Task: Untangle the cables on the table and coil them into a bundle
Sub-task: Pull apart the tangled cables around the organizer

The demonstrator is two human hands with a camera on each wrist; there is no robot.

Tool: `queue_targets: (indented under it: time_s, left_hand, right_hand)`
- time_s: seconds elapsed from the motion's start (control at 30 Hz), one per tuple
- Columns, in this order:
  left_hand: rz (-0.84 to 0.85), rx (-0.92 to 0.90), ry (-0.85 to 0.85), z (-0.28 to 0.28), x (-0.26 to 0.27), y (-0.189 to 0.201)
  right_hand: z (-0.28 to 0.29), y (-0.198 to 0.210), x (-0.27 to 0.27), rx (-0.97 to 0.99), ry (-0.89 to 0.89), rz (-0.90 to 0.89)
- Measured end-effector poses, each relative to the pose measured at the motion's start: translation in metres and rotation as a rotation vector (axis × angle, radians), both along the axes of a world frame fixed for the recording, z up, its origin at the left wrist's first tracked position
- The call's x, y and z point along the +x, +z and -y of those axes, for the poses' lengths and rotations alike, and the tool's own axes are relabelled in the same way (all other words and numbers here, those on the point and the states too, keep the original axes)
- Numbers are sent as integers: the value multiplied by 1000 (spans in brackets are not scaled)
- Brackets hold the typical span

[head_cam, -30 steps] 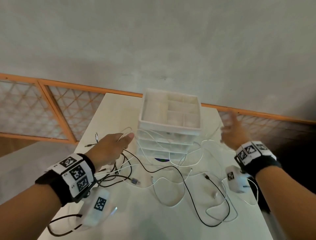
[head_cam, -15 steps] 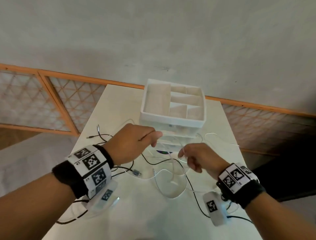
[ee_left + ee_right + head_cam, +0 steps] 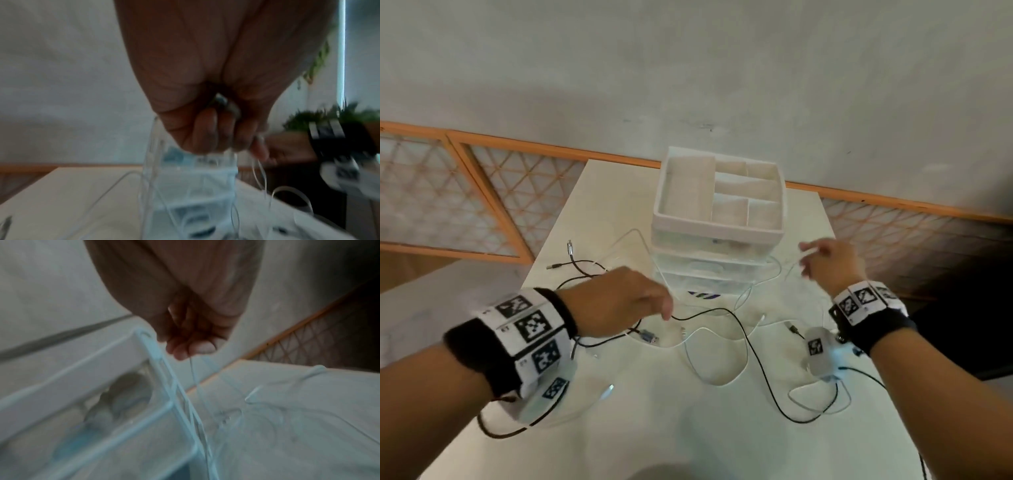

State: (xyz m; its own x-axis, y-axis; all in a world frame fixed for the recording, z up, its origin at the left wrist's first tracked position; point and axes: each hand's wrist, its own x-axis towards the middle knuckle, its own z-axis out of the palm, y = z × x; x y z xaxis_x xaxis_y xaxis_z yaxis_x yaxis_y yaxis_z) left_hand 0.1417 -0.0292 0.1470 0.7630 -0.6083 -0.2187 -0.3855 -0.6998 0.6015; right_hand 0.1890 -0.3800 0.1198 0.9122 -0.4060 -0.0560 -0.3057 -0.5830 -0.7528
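Both hands are mid-untangling: the left hand [image 3: 616, 301] bunches white cable [image 3: 152, 146], the right hand [image 3: 828, 263] apparently pinches another strand; next, draw them apart.

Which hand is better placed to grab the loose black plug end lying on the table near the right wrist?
Probably the right hand: the black plug end lies just left of its wrist, while the left hand is across the table, gripping white cable. The right hand pinches a thin white strand, so it must release first.

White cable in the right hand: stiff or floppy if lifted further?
Likely floppy: the white cable hangs slack from the right hand. Probably light, since a fingertip pinch carries it. It may snag, as it crosses the black cable.
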Motion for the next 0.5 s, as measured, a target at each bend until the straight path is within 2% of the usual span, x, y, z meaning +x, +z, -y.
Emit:
queue_targets:
  time_s: [0.07, 0.1, 0.17, 0.2, 0.27, 0.33, 0.43, 0.5]
  left_hand:
    - [-9, 181, 34, 8, 0, -26]
    - [-5, 245, 91, 12, 1, -42]
    - [12, 334, 192, 18, 1, -65]
    - [7, 347, 242, 20, -1, -71]
    - [-33, 318, 332, 21, -4, -73]
    - [-88, 253, 382, 22, -7, -69]
    - [-194, 80, 518, 23, -7, -65]
    - [-226, -25, 532, 26, -6, -63]
  right_hand:
    - [-1, 11, 6, -32, -49, 251]
    - [-5, 10, 7, -12, -13, 275]
    - [-13, -12, 3, -34, 80, 115]
    - [-16, -30, -5, -109, 101, 9]
    - [-28, -72, -33, -217, 155, -37]
    - [-48, -109, -68, -256, 370, -43]
    - [-82, -144, -101, -418, 814, -368]
    - [-97, -152, -107, -589, 893, -413]
